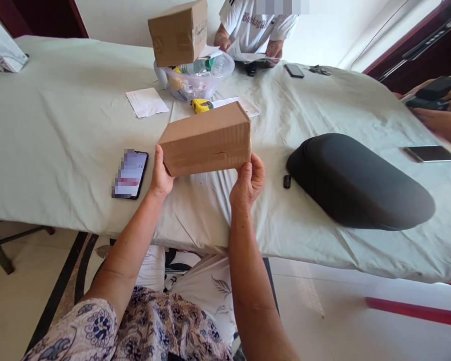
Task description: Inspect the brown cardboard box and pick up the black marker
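A taped brown cardboard box [206, 138] is lifted above the near part of a table draped in pale green cloth [60, 125]. My left hand [161, 175] grips its left end from below, thumb up along the side. My right hand [248, 183] clasps the box's lower right corner with curled fingers. Both hands hold the box between them.
A phone [131, 174] lies left of my hands; a black padded case [357, 183] and a small black item [286, 181] lie right. Farther back stand a clear bowl [199, 77], a second box [178, 32], a yellow tape measure [201, 105], papers. One person sits opposite; another's hand holds a phone [432, 95].
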The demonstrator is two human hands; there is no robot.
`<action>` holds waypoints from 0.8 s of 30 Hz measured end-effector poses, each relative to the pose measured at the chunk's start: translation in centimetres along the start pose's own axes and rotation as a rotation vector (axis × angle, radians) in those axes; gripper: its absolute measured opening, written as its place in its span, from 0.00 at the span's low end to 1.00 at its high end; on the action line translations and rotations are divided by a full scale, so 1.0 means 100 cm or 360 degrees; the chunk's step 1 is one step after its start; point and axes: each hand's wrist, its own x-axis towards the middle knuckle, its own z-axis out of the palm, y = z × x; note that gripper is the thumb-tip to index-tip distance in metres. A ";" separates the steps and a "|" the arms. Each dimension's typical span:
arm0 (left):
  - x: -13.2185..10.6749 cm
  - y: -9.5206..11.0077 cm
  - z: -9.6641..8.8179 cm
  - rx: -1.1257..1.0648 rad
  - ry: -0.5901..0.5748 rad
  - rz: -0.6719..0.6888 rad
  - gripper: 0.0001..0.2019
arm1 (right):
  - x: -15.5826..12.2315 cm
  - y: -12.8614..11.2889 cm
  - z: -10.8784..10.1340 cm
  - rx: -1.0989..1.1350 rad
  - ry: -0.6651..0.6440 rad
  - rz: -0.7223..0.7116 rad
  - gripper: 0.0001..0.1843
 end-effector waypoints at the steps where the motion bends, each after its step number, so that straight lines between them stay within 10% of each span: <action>1: 0.001 -0.002 -0.001 0.0046 0.0006 -0.0015 0.39 | 0.000 0.001 0.001 0.0021 -0.0025 -0.0012 0.22; 14: 0.000 -0.023 -0.001 0.0648 -0.0152 0.0364 0.50 | 0.000 0.001 -0.001 -0.0334 -0.0104 -0.0151 0.31; 24: -0.012 -0.023 0.004 0.1133 0.0047 0.0378 0.64 | -0.013 0.009 0.001 -0.0902 -0.0065 -0.0226 0.71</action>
